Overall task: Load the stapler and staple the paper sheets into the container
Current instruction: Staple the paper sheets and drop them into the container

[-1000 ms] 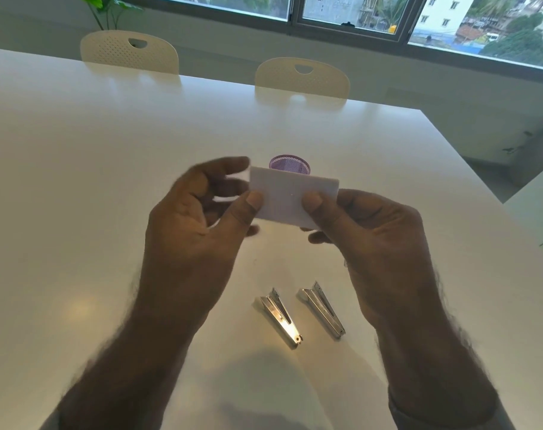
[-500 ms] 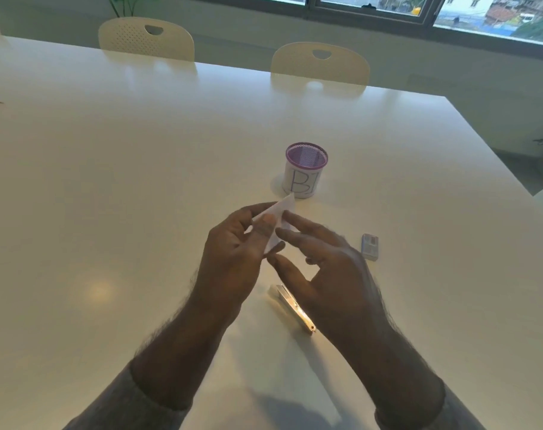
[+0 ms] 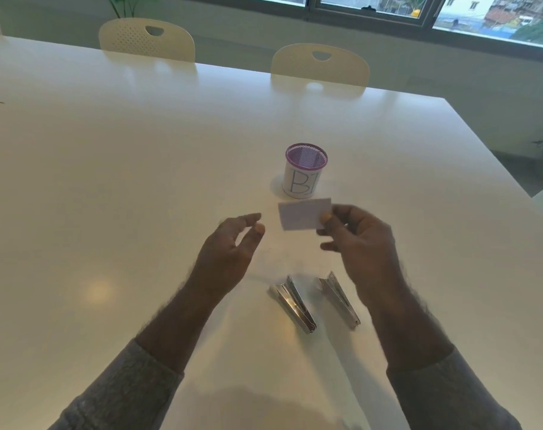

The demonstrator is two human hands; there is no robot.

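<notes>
Looking across the white desk [image 3: 140, 181], we saw the left hand [image 3: 229, 252] spread and empty, the right hand [image 3: 357, 237] pinching the paper sheets [image 3: 304, 214] mid-frame. Two staplers [image 3: 295, 302] lay lower centre. We judged squared edges mattered. Contents of the mesh container [image 3: 305, 172] stayed hidden.

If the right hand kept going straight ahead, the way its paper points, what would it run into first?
Most likely the purple mesh container. The right hand holds the paper just in front of it, seemingly nothing between. One view leaves depth unclear, so the paper might pass above the rim.
</notes>
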